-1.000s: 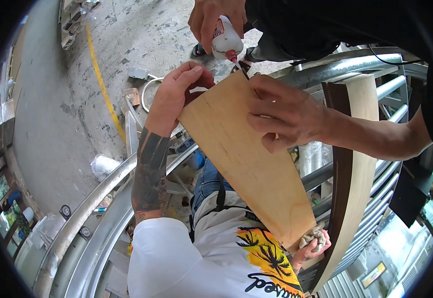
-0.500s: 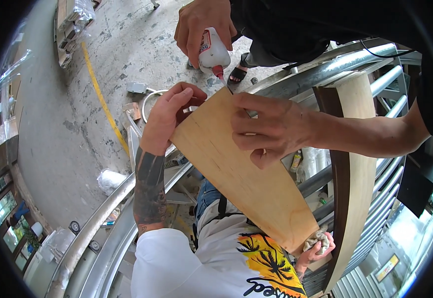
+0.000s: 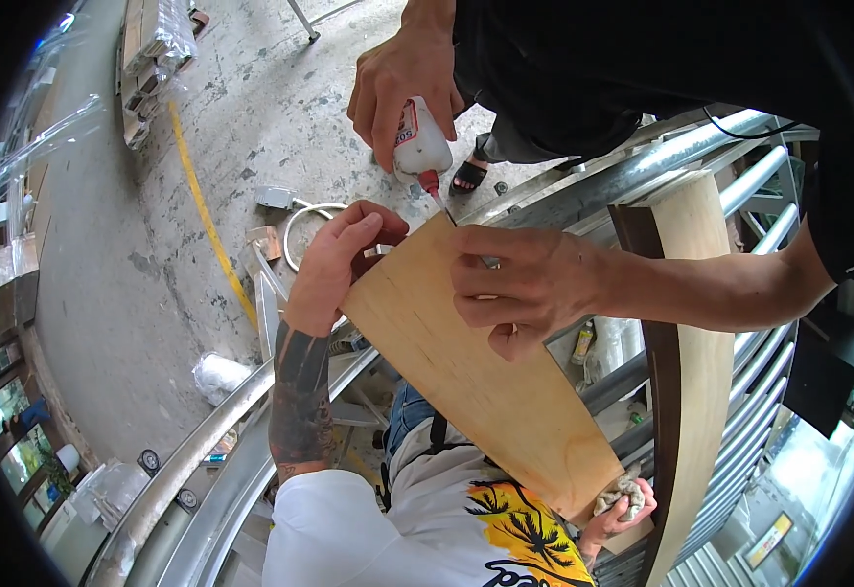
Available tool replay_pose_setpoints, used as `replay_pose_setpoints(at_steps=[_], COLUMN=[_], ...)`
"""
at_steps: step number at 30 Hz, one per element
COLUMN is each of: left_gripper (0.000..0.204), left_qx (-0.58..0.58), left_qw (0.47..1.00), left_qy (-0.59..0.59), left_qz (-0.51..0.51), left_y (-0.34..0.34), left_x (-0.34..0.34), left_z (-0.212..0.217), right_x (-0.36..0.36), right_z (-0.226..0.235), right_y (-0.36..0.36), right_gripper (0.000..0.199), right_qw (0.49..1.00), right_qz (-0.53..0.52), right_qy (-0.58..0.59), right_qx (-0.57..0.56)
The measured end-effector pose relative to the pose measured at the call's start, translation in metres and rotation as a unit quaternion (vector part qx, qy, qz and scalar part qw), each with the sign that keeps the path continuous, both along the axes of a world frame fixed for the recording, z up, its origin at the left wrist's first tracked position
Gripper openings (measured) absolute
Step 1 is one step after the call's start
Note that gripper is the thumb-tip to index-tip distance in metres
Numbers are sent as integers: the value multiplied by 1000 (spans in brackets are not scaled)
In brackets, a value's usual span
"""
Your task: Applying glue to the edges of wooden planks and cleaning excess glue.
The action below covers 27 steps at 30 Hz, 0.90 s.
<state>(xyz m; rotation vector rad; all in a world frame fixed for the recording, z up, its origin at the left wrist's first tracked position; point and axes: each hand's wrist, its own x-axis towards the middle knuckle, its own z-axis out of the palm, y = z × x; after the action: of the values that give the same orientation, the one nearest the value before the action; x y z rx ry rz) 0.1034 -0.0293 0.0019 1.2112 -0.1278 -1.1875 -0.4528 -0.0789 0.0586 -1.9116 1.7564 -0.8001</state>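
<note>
A tapered light plywood board (image 3: 485, 382) lies slantwise in front of my body. My left hand (image 3: 334, 264) curls its fingers round the far-left corner. At the near-right end, my right hand (image 3: 632, 514) grips a crumpled, stained rag (image 3: 619, 494) against the board. A co-worker in black stands opposite. One of their hands (image 3: 397, 83) tips a white squeeze bottle (image 3: 422, 145) with a red cap; its thin nozzle is at the board's far edge. The co-worker's other hand (image 3: 525, 284) is over the board, fingers bent near that same edge; what they pinch is hidden.
A curved panel (image 3: 701, 382) with a dark edge stands upright at right, beside metal rails (image 3: 760, 391). Curved metal tubes (image 3: 192, 460) run at lower left. A white hose loop (image 3: 290, 249) and plastic-wrapped bundle (image 3: 153, 68) lie on the concrete floor.
The view has shifted a little, so the board's far end, my left hand and the co-worker's hands sit lower in the picture. The holds and the nozzle's place look the same.
</note>
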Motion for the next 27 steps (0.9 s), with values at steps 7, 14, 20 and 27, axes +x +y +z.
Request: replay_pose_setpoints(at_steps=[7, 14, 20, 27], left_gripper=[26, 26, 25, 25], left_qx=[-4, -5, 8, 5], left_qw=[1000, 1000, 1000, 1000], left_qy=[6, 11, 16, -6], left_qz=[8, 8, 11, 4], left_y=[-3, -2, -1, -2], left_x=[0, 0, 0, -1], left_z=[3, 1, 4, 8], right_x=[-7, 3, 3, 2], right_z=[-5, 0, -1, -4], right_y=[0, -1, 0, 0], right_gripper=[28, 29, 28, 28], right_qw=[1000, 1000, 1000, 1000], right_qz=[2, -8, -9, -14], right_qy=[-2, -8, -9, -18], right_qx=[-11, -1, -6, -5])
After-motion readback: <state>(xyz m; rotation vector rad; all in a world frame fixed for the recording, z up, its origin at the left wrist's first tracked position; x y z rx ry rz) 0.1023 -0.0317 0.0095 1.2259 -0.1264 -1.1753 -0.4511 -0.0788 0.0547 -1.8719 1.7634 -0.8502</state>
